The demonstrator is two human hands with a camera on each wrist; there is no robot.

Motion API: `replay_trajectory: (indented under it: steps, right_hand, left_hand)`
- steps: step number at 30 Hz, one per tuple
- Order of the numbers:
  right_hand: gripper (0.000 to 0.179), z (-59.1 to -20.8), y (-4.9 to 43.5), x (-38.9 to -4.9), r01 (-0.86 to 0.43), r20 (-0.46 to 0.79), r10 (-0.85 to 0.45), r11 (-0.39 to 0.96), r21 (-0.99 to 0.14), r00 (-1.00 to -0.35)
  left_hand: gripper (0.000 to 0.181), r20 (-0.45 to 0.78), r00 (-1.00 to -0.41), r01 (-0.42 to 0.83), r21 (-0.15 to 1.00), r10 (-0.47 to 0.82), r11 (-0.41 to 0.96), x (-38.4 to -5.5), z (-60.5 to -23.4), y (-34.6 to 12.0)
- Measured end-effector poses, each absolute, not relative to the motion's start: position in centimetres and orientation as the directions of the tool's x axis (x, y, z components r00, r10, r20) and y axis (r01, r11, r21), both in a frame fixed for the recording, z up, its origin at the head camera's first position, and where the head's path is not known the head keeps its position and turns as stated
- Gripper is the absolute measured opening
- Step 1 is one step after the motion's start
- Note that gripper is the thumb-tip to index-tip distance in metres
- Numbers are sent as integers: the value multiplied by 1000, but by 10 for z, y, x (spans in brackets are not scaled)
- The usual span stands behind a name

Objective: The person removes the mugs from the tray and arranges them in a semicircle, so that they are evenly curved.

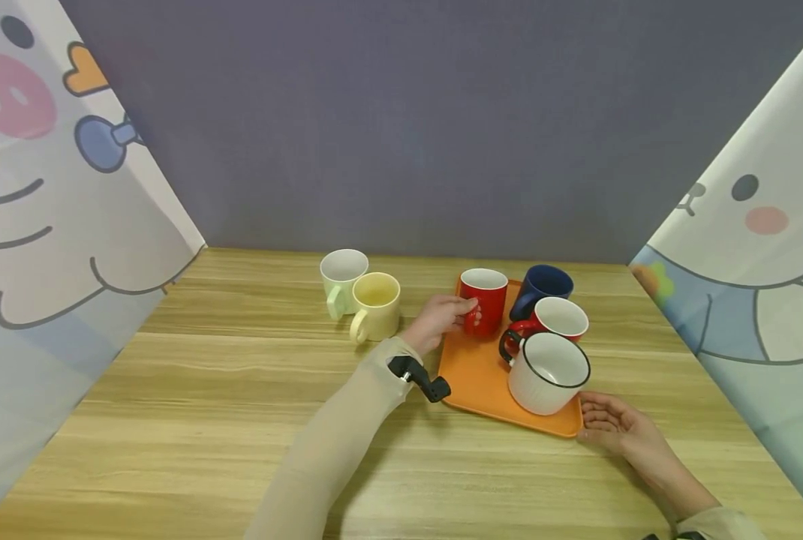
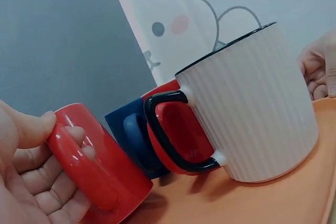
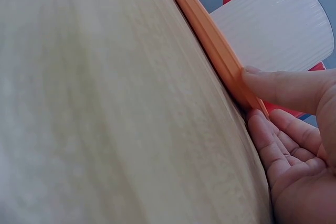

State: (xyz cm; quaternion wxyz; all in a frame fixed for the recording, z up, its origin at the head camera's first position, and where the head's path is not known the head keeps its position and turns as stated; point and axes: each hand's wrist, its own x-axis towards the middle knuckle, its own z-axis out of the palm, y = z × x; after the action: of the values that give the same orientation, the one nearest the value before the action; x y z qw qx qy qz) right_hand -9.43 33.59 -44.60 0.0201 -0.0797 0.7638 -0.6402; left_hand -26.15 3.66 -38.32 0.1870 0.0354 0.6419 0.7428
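My left hand grips the handle of a tall red mug at the left back of an orange tray. In the left wrist view its fingers pass through the handle, and the thumb lies on top. My right hand pinches the near right corner of the tray, thumb above and fingers at the underside in the right wrist view. On the tray's right side stand a ribbed white mug with black rim and handle, a red mug with white inside partly hidden behind it, and a dark blue mug.
Left of the tray, a pale green mug and a yellow mug stand close together on the wooden table. A grey panel rises along the back edge. Printed cloths hang on both sides.
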Motion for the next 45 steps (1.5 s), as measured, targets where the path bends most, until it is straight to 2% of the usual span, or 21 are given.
replay_trajectory:
  steps: [10, 24, 38, 45]
  right_hand:
    - [46, -446, 337, -94, -107, 83, -160, 147, -983, -984]
    - [47, -446, 337, -95, -75, 51, -147, 161, -984, -988]
    - [47, -446, 337, -95, -82, 58, -150, 157, -984, -987]
    - [49, -445, 335, -95, -60, 35, -137, 183, -981, -990]
  left_hand:
    - [13, -154, -935, -221, 957, 319, -186, -258, -377, 27]
    - [13, -71, -966, -139, 952, 249, -271, -257, -354, 10]
    - [12, 18, -989, -47, 905, 148, -423, -261, -335, -14]
    - [18, 46, -992, -8, 911, 120, -413, -262, -325, -33]
